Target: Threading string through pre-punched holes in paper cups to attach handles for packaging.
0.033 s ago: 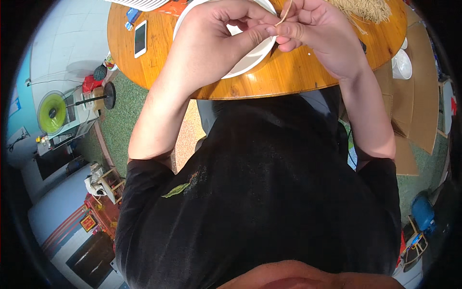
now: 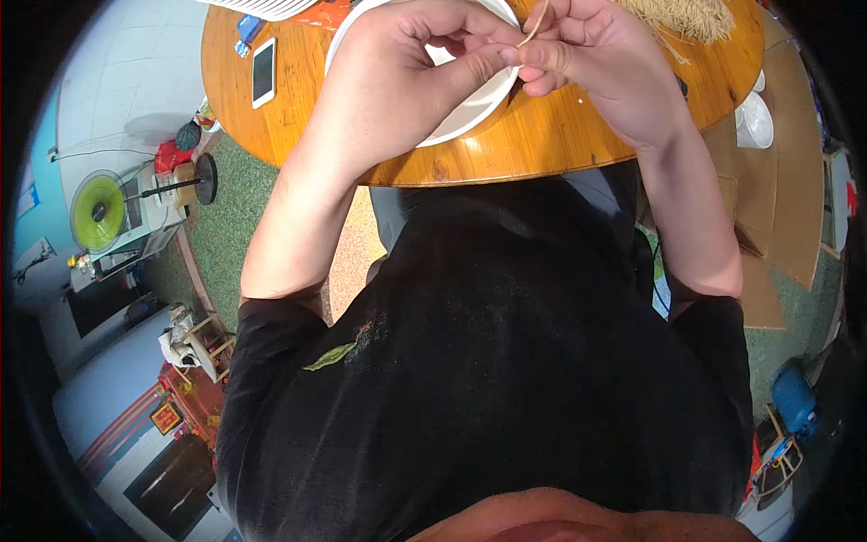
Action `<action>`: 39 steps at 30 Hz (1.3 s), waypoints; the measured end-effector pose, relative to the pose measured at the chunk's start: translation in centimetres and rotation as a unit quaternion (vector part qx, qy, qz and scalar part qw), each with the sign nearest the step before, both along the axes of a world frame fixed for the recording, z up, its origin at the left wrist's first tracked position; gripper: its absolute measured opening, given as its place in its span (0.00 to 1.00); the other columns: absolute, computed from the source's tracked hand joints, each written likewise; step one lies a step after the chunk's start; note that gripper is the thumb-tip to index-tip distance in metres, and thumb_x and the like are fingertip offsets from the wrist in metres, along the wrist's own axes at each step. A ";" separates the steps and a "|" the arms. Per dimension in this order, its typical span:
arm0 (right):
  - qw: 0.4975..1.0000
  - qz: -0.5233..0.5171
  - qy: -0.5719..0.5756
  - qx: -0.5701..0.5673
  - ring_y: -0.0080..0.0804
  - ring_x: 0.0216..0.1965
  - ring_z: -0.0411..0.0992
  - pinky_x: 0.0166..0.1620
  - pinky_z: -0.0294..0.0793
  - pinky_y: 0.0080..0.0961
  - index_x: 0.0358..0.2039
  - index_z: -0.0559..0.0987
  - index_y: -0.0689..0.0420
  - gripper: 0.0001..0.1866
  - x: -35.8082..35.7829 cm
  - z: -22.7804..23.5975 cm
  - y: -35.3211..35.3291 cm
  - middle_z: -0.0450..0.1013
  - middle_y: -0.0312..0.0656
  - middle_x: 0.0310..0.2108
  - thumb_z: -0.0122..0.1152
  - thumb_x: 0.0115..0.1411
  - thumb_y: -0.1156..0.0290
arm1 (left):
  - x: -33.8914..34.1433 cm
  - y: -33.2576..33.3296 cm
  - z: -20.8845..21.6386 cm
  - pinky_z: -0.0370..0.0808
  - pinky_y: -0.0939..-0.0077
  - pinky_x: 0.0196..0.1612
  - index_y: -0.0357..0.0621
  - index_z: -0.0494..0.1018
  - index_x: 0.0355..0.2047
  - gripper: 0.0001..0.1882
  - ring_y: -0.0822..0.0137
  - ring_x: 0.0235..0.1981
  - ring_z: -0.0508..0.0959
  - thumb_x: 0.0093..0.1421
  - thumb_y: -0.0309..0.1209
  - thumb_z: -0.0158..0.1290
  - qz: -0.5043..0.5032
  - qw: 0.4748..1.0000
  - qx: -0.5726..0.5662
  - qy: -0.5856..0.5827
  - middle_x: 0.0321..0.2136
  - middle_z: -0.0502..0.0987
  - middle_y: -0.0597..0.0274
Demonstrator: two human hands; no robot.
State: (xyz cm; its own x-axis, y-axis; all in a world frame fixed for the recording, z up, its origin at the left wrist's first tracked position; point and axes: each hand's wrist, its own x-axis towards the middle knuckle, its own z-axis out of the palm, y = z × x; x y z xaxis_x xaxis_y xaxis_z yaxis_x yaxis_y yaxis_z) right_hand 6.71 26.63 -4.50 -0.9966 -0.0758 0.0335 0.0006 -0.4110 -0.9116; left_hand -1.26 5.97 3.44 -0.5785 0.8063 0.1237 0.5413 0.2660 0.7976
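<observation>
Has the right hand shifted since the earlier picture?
No, not visibly: judged against the near edge of the wooden table, the right hand sits in the same place in both pictures.

- Pale strand: lower end hidden in pinched fingertips.
- White bowl: partly behind left hand; far rim cropped.
- Tan bundle, surface's far right: top cropped.
- Dark object, surface's right edge: mostly behind right hand.
- White speck: too small to identify.
</observation>
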 end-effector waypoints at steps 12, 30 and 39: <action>1.000 -0.006 -0.013 0.012 0.29 0.35 0.82 0.42 0.84 0.23 0.45 0.79 0.67 0.09 0.6 0.9 0.2 0.82 0.45 0.37 0.66 0.65 0.81 | -0.1 0.3 -1.0 0.78 0.77 0.43 0.35 0.81 0.38 0.02 0.75 0.36 0.81 0.65 0.19 0.61 0.023 0.997 0.038 -0.057 0.33 0.83 0.64; 0.984 -0.078 -0.053 -0.151 0.29 0.35 0.81 0.43 0.83 0.23 0.45 0.81 0.65 0.07 1.1 -1.5 -1.6 0.82 0.44 0.38 0.64 0.70 0.76 | -0.5 0.6 -2.3 0.78 0.78 0.41 0.35 0.82 0.38 0.02 0.75 0.35 0.82 0.65 0.19 0.62 0.018 0.997 0.064 -0.030 0.33 0.85 0.63; 0.969 -0.096 -0.041 -0.223 0.30 0.37 0.80 0.45 0.81 0.24 0.45 0.81 0.65 0.06 1.7 -1.2 -2.7 0.81 0.43 0.39 0.62 0.71 0.76 | -0.3 0.5 -2.4 0.77 0.79 0.40 0.35 0.81 0.37 0.01 0.76 0.34 0.81 0.66 0.20 0.61 0.022 0.997 0.060 -0.049 0.32 0.84 0.64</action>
State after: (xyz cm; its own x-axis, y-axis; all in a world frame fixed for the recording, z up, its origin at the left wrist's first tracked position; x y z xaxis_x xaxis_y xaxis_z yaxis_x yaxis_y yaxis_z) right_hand 8.43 23.94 -5.66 -0.9915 0.1159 -0.0591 -0.0510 -0.7640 -0.6432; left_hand -1.56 6.50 1.00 -0.6267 0.7631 0.1577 0.4486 0.1877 0.8738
